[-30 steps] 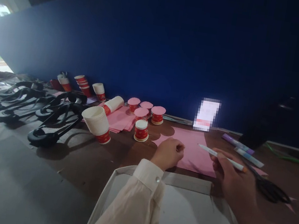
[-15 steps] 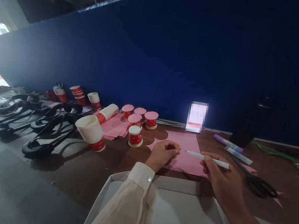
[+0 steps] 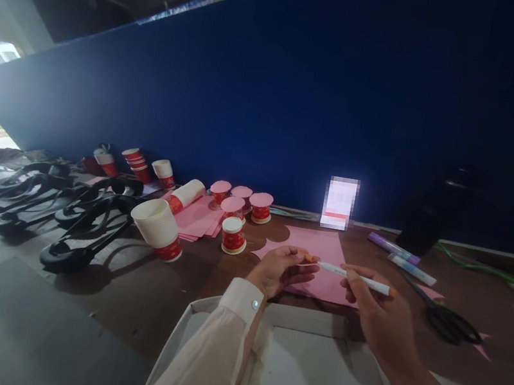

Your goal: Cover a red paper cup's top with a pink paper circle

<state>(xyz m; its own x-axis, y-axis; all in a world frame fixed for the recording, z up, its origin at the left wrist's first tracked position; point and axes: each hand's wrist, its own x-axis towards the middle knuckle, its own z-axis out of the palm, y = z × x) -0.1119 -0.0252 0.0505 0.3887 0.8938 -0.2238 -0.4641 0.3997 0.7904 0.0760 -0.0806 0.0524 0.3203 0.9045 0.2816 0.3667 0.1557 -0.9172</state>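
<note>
Pinched in my left hand [image 3: 276, 270] is an orange marker cap [image 3: 309, 257], its other fingers partly spread. My right hand [image 3: 372, 308] grips a white marker [image 3: 358, 277] with an orange end, thumb and fingers along the barrel. The marker's tip end meets the cap or lies right at it; I cannot tell whether it is inside. Beneath both hands lies a sheet of pink paper [image 3: 326, 246] with curved pieces cut from its left edge. Left of it stands a short red and white paper cup [image 3: 233, 235], and behind that are several cups topped with pink paper discs [image 3: 262, 200].
A stack of paper cups [image 3: 156, 228] leans at the left, near black headphone-like items [image 3: 67, 247]. Scissors [image 3: 448, 322] and a purple marker [image 3: 392, 246] lie at the right. An open white box [image 3: 314, 322] sits in front; a lit phone [image 3: 339, 202] stands behind.
The hands have come together, so the marker's tip now meets the orange cap, which were apart before. My left hand's lower fingers have opened out somewhat.
</note>
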